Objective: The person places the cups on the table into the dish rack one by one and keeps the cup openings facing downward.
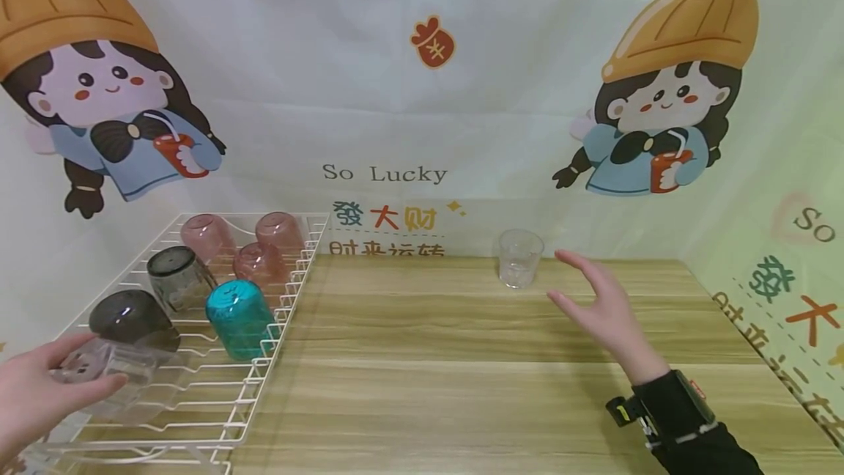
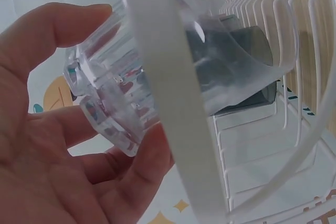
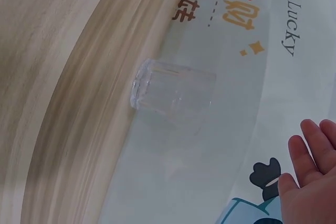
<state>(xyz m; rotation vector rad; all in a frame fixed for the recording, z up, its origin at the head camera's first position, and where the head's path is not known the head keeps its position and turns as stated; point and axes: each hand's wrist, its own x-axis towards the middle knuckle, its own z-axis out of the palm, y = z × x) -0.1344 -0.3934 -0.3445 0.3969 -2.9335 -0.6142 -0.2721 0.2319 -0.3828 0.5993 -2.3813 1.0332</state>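
At the near left of the head view, my left hand [image 1: 36,396] grips a clear glass [image 1: 128,369] by its base, with the thumb on one side and the fingers on the other. The glass is tipped mouth-down over the front of a white wire rack [image 1: 152,446]. In the left wrist view its thick ridged base [image 2: 107,114] sits among the fingertips, and a rack wire crosses in front of it. My right hand [image 1: 606,310] is spread, thumb and fingers apart, just right of another clear glass [image 1: 519,264] that stands upright at the table's back edge. Nothing is in that hand.
Upside down on the rack are two dark grey glasses [image 1: 135,319], a teal glass [image 1: 240,322] and three pink glasses [image 1: 260,264]. The wooden table [image 1: 448,387] extends right of the rack. A printed cloth [image 1: 389,130] hangs behind and along the sides.
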